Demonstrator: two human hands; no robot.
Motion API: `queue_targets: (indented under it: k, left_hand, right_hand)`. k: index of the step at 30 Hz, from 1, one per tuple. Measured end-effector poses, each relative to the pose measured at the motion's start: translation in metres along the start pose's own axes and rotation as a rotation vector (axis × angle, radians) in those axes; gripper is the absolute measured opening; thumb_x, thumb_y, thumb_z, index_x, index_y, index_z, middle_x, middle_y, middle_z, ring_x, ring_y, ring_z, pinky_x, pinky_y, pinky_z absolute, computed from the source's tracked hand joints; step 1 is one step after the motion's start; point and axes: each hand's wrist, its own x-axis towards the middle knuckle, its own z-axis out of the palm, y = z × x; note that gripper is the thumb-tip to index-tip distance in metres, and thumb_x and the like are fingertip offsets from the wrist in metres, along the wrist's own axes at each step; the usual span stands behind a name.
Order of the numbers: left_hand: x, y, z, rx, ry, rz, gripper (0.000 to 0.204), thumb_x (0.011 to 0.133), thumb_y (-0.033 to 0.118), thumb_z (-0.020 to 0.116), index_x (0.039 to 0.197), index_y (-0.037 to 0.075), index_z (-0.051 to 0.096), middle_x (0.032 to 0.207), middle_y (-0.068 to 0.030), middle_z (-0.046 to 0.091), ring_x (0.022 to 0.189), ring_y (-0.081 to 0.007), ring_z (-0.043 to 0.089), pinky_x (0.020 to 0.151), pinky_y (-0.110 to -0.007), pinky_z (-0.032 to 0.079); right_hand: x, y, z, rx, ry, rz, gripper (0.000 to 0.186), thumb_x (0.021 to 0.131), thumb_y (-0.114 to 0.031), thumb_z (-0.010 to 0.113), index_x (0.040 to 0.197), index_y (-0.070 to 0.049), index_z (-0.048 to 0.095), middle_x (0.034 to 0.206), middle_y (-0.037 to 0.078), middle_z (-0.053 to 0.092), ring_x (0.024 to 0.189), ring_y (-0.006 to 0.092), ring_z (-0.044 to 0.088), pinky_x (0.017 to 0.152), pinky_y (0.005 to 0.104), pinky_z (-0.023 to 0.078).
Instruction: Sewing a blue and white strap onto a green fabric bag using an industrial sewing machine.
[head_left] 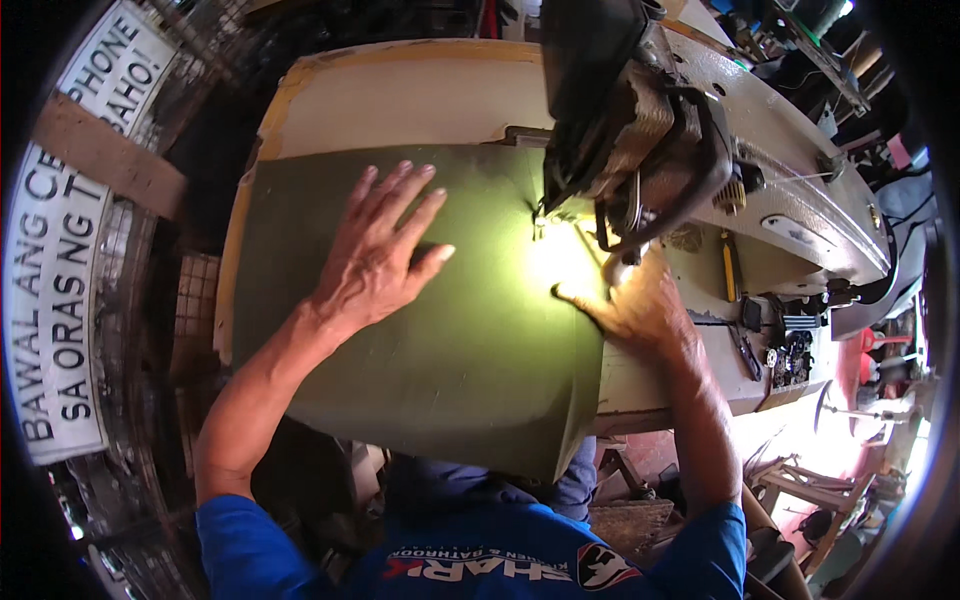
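- Left hand (380,250) is laid flat, with its fingers spread apart, on the dark green sheet (400,370); nothing is pinched by it.
- Right hand (650,310) is set at the sheet's right edge, near the needle end of the sewing machine (750,110); because of the bright glare, it cannot be told if the edge is pinched.
- The sheet is spread on the pale tabletop (370,100), and its near edge is hung over the front, above the lap (430,487).
- It is judged to be light but wide, so a small pull may be made by the hanging part.
- It looks like coated cloth: bendy, a bit stiff, hard to break, but maybe easily creased.
- Its smooth face may be slippery, so the middle is best pressed with a flat palm, and the right edge best held between thumb and fingers, away from the needle end.
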Motion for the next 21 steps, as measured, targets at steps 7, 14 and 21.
queue_targets:
  k: [7,14,21]
  left_hand:
    - [-0.208,-0.047,-0.083,0.352,-0.028,-0.396,0.04,0.096,0.026,0.059,0.129,0.003,0.058,0.143,-0.0152,0.048,0.136,-0.0344,0.042,0.116,-0.051,0.027]
    - [-0.444,-0.011,-0.257,0.459,-0.302,-0.836,0.038,0.094,0.027,0.064,0.125,0.004,0.061,0.127,-0.0172,0.062,0.113,-0.0349,0.06,0.096,-0.042,0.048]
    - [-0.523,0.075,-0.29,-0.014,-0.405,-1.448,0.034,0.088,0.028,0.069,0.109,0.0,0.068,0.102,-0.0191,0.071,0.096,-0.0363,0.067,0.085,-0.041,0.053]
  right_hand:
    - [-0.033,0.038,0.005,0.096,0.033,0.042,0.035,0.096,-0.026,0.054,0.121,-0.003,0.059,0.12,0.016,0.056,0.114,0.0314,0.051,0.1,0.0412,0.04]
    - [-0.037,0.115,0.04,0.318,-0.031,0.187,0.046,0.105,-0.027,0.04,0.138,0.002,0.05,0.143,0.019,0.051,0.134,0.0296,0.046,0.113,0.0372,0.033]
    - [-0.034,0.107,0.034,0.222,-0.069,0.177,0.04,0.104,-0.022,0.045,0.134,0.003,0.055,0.138,0.016,0.056,0.129,0.0273,0.05,0.111,0.0379,0.035]
